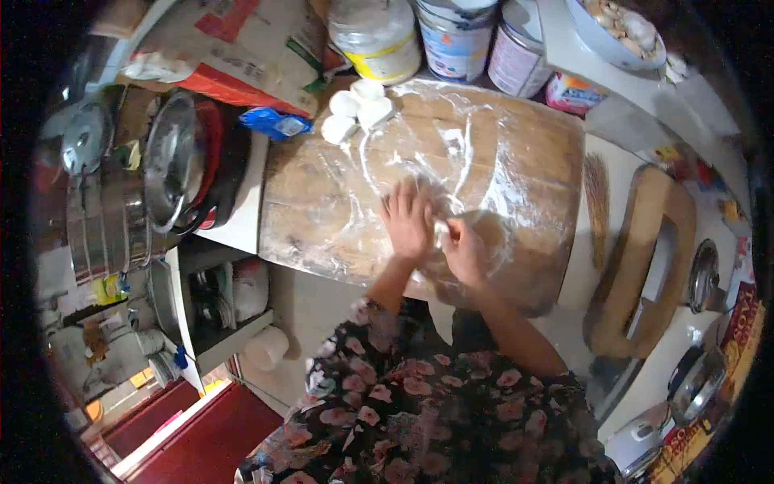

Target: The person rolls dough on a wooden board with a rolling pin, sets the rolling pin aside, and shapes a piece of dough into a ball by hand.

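Small dough piece: white, at the right hand's fingertips, over the middle of the floured board (441, 231).
Right hand: fingers pinching that piece (465, 252).
Left hand: just beside it, palm down, fingers extended and slightly spread; whatever lies beneath is hidden (409, 218).
Board: broad, wooden, streaked with white flour, thickest right of the hands (314, 222).
Dough lumps: a cluster of smooth white rounds near the board's far left corner (357, 113).
Desk: pale, showing along the board's right side (564, 331), with a straw brush (597, 206) and a slotted wooden piece (681, 218) on it.
Far edge: a yellow-labelled tub (377, 56) and two tins (457, 44) in a row behind the board.
Left side: a large printed sack (250, 68), a blue packet (276, 123) and metal pans (165, 161).
Room below: open shelving with dishes (246, 290), a pale floor (302, 347), dark red panels (210, 436).
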Action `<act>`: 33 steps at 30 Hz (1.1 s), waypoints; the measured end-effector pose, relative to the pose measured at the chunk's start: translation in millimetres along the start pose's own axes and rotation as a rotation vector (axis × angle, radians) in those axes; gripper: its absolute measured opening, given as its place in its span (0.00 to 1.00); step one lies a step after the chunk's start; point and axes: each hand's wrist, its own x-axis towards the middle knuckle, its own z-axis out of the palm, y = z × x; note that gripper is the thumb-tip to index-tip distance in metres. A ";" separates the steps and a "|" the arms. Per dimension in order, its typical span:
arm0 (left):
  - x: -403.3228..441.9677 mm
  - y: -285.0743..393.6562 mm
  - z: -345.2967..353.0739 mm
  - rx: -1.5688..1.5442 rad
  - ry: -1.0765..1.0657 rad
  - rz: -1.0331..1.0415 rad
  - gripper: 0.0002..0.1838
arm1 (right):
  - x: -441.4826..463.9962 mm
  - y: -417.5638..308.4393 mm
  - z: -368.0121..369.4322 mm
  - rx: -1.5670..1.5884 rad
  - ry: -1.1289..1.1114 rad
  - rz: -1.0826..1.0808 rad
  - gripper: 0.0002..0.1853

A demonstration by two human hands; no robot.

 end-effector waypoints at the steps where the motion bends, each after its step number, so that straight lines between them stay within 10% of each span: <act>1: 18.9 -2.3 0.1 0.007 -0.019 -0.015 0.21 | 1.6 8.3 1.3 0.049 0.059 -0.040 0.13; 6: 38.3 -11.5 34.1 -0.122 0.085 -0.072 0.25 | 15.0 -7.7 -3.2 0.067 -0.034 0.096 0.13; 9: 18.2 -19.6 15.0 -0.636 -0.260 -0.043 0.24 | 11.4 -31.9 -4.6 -0.043 -0.001 -0.073 0.14; 12: -0.7 -1.0 -36.2 -1.657 -0.321 -1.070 0.16 | -0.9 -28.1 -8.0 -0.185 -0.032 -0.395 0.17; 14: -28.8 0.0 -18.3 -0.651 -0.178 -0.423 0.17 | -10.1 -35.3 -10.9 -0.470 -0.262 -0.509 0.15; 16: -28.3 11.6 -5.7 -0.955 -0.090 -0.821 0.17 | -5.1 -20.6 1.4 -0.340 -0.156 -0.413 0.13; 18: -18.7 10.5 -4.0 -0.379 0.117 -0.096 0.16 | 1.5 -6.3 6.3 -0.111 0.093 -0.205 0.11; 20: 4.5 -1.4 6.9 -0.109 0.093 0.005 0.15 | 5.9 -4.9 2.5 -0.169 0.075 -0.107 0.10; 28: 23.8 -17.1 8.7 -0.287 0.032 0.024 0.17 | 9.8 -15.8 10.4 -0.022 0.023 -0.092 0.11; 30: 6.0 -10.9 -18.1 -1.425 -0.388 -0.582 0.17 | 3.5 -25.9 -4.4 -0.089 -0.045 -0.285 0.13; 33: -5.1 10.3 -46.9 -1.493 -0.180 -1.111 0.17 | -8.2 -30.5 -6.7 -0.294 -0.166 -0.417 0.14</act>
